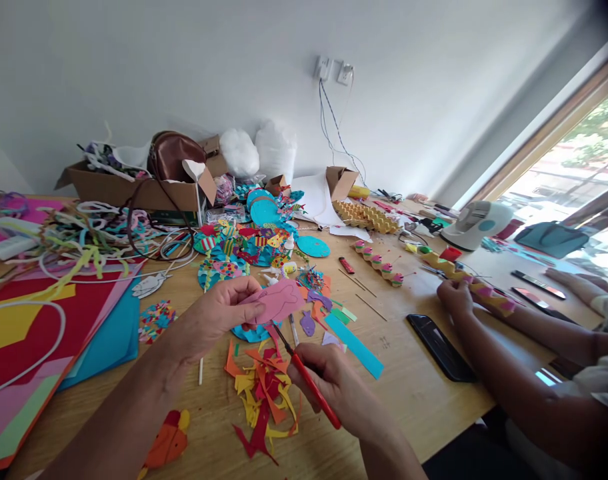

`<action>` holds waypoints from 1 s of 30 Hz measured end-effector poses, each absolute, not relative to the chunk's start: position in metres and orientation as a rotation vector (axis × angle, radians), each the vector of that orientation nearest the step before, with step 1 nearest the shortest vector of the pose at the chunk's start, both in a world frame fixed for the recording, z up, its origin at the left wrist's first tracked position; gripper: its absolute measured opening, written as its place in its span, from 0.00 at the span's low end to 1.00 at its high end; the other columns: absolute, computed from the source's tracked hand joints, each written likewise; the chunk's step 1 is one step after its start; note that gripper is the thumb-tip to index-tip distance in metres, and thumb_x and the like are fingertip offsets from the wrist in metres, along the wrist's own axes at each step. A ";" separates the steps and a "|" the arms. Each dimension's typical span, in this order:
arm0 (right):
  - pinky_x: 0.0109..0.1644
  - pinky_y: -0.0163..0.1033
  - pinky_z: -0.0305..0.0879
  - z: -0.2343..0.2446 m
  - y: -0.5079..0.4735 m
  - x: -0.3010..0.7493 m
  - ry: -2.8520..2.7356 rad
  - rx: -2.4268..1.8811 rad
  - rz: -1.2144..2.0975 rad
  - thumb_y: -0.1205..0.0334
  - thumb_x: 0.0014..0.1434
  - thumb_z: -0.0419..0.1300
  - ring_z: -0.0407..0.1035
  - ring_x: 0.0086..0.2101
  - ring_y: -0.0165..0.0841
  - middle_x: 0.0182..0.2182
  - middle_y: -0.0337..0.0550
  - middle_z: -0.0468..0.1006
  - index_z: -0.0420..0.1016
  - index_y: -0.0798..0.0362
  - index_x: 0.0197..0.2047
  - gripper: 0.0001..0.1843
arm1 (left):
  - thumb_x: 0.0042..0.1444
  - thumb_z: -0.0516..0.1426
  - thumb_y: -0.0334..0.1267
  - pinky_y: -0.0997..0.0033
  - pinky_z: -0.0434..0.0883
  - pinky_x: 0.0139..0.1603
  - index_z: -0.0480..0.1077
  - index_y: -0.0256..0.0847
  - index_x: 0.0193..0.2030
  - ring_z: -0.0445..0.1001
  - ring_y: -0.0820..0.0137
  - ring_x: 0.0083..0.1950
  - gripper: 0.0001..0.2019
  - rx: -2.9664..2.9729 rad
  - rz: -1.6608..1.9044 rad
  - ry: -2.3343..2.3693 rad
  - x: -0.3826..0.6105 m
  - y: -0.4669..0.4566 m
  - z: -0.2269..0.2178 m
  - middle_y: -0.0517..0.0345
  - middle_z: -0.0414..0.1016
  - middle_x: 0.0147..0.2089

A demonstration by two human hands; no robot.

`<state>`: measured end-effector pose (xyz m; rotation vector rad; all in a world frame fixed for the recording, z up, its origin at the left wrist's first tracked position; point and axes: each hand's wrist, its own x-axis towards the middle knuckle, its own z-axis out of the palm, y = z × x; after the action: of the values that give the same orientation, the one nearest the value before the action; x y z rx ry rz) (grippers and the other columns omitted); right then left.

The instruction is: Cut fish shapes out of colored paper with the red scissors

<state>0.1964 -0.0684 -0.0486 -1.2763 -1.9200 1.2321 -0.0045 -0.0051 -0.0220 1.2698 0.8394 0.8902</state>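
My left hand (237,303) pinches a piece of pink paper (281,300) with a fish-like outline drawn on it, held above the table. My right hand (329,380) is closed around red-handled scissors (311,383). Their dark blades point up and left, just below the lower edge of the pink paper. Beneath both hands lies a heap of red, orange and yellow paper scraps (264,390). A small purple fish cutout (307,324) and a blue paper strip (357,347) lie to the right. An orange fish cutout (169,440) is near the front edge.
Coloured paper sheets (99,340) and a pile of pipe cleaners (94,227) are on the left. Behind stand a cardboard box (129,195) and decorated blue discs (264,207). At right, a black phone (440,347) lies near a co-worker's hand (457,297) on an egg-carton strip (494,297).
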 end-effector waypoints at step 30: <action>0.16 0.28 0.48 -0.085 -0.072 0.159 -1.229 -0.961 1.488 0.32 0.53 0.56 0.54 0.13 0.23 0.13 0.31 0.61 0.64 0.54 0.25 0.30 | 0.47 0.63 0.41 0.74 0.68 0.33 0.73 0.40 0.30 0.70 0.71 0.30 0.07 1.177 0.936 0.917 0.013 -0.019 -0.033 0.63 0.74 0.28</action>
<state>0.1593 -0.0718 -0.0850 -0.9605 -1.2286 1.4884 0.0129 -0.0186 -0.0329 1.1766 0.9168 0.9362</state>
